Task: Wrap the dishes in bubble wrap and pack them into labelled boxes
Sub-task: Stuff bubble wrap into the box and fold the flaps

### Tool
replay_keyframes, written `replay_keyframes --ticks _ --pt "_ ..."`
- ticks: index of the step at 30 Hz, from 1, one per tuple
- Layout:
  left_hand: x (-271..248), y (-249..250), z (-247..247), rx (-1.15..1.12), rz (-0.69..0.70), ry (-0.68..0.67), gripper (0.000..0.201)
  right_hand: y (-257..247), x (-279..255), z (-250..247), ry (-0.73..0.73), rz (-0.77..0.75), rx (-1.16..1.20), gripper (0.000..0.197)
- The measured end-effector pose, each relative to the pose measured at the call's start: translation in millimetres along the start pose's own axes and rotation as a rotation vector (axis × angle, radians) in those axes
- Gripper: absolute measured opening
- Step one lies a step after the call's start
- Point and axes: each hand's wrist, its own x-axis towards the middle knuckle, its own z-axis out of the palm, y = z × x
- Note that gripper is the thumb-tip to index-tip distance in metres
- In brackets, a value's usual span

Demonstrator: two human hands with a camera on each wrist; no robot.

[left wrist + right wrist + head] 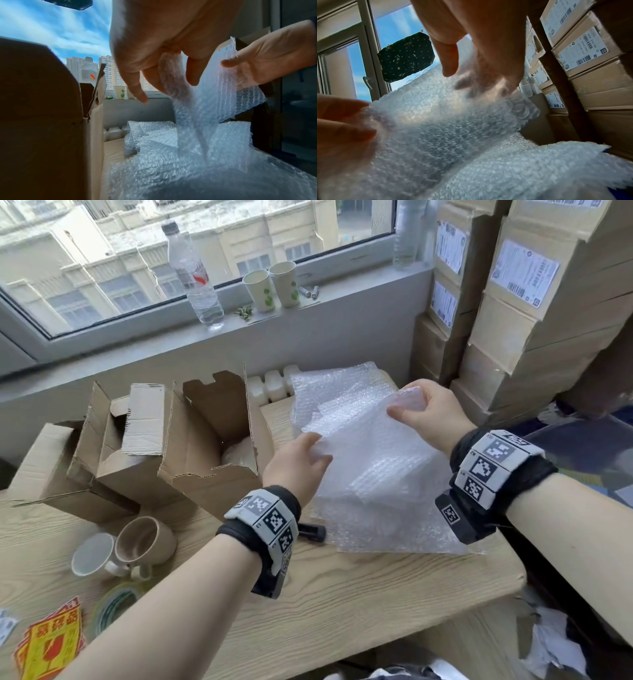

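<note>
Head view: both hands lift one bubble wrap sheet [363,453] off a pile of sheets at the desk's [342,594] far right corner. Left hand [296,463] pinches the sheet's left edge; right hand [430,414] pinches its upper right corner. Open cardboard box [212,446] stands just left of the pile, something pale inside, too hidden to name. Second open box [113,446] lies beside it toward the left edge. Two mugs, one beige [147,541], one white [94,554], lie on their sides touching, near the left front, unwrapped. Tape roll [114,606] and red-yellow stickers [51,642] at the front left corner.

Left wrist view: left hand [154,44], grip closed on the sheet [205,108] between thumb and fingers; index finger points down, free. Right hand [267,56] holds the far edge.

Right wrist view: right hand [479,44], thumb in front of the sheet [445,121], fingers blurred behind it. Labelled cartons [583,54] stacked at right.
</note>
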Motion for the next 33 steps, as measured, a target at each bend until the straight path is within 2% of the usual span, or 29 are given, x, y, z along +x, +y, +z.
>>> replay_keyframes --ticks 3,4,5,6,8,9,10,12,14,16,20,23,26,28,31,33 --pt "5 -4 -5 -0.245 -0.134 0.074 0.035 8 4 -2 0.237 0.051 -0.037 0.036" --pt "7 -7 -5 -0.300 -0.181 0.116 0.030 15 3 -2 0.268 0.064 -0.109 0.037" --pt "10 -11 -5 -0.332 -0.221 0.157 0.026 24 2 -1 0.221 0.063 -0.242 0.040" --pt "12 -13 -5 -0.363 -0.261 0.185 0.023 34 -1 3 0.093 0.043 -0.409 0.045" --pt "10 -12 -5 -0.418 -0.327 0.203 0.028 53 -11 17 -0.260 -0.024 -0.741 0.068" --pt "8 -10 -5 -0.416 -0.341 0.196 0.035 61 -15 25 -0.387 -0.060 -0.886 0.078" --pt "6 -9 -5 -0.395 -0.336 0.186 0.043 66 -19 32 -0.453 -0.089 -1.003 0.082" --pt "1 -8 -5 -0.384 -0.297 0.173 0.057 73 -21 43 -0.456 -0.135 -1.117 0.068" --pt "-2 -8 -4 -0.382 -0.265 0.152 0.062 73 -19 47 -0.384 -0.163 -1.107 0.044" --pt "-4 -10 -4 -0.368 -0.249 0.120 0.056 69 -16 46 -0.324 -0.169 -1.011 0.032" --pt "-1 -13 -1 -0.336 -0.224 0.090 0.044 57 -11 38 -0.381 -0.048 -0.833 0.038" --pt "3 -13 0 -0.334 -0.220 0.110 0.044 55 -11 36 -0.470 0.000 -0.818 0.041" --pt "7 -12 -7 -0.312 -0.170 0.144 0.045 49 -11 36 -0.479 0.059 -0.718 0.050" --pt "10 -10 -15 -0.309 -0.115 0.161 0.046 33 -11 38 -0.402 0.052 -0.538 0.059" --pt "12 -5 -37 -0.290 -0.023 0.170 0.051 -5 -3 45 -0.159 -0.099 -0.298 0.063" --pt "13 -5 -56 -0.263 0.026 0.131 0.057 -32 7 48 -0.076 -0.189 -0.225 0.075"
